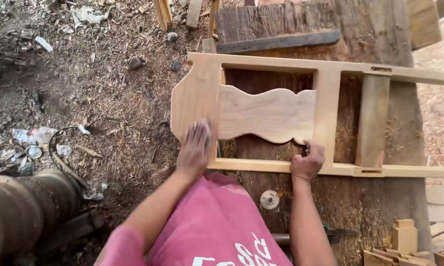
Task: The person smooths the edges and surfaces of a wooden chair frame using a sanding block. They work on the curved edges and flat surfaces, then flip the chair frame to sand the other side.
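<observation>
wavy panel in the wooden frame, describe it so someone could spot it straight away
Find the pale wooden frame lying across the dark, worn workbench. Its left opening holds the wavy panel, between the left hand and right hand. Unlike the straight rails around it, its upper and lower edges are cut in curves.

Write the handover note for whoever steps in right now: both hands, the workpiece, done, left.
Left hand: flat on the pale wooden frame at its shaped end, holding nothing.
Right hand: gripping the frame's near rail beside the wavy-edged pale wood panel.
Frame lies across the rough dark plank bench.
Done: panel sits between the rails.
Left: cannot tell whether the joints are tight; check them.
</observation>
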